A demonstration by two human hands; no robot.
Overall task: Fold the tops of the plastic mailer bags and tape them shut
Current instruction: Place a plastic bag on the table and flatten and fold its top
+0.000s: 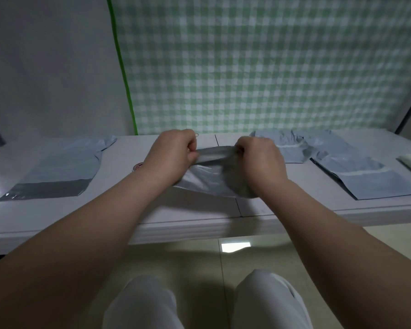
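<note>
The left hand (173, 153) and right hand (259, 160) are pinching the top edge of the mailer bag (211, 176) at its 9 and 3 o'clock ends. The bag, thin, crinkled grey plastic, is lying centrally on the smooth white worktop (199, 206).

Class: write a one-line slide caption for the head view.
Left hand and right hand pinch the top of a grey mailer bag over the white table; more bags lie alongside.

On the table (195, 210), the left bag (57, 172), middle bag (207, 176) and two overlapping right bags (356, 176) lie apart.
</note>
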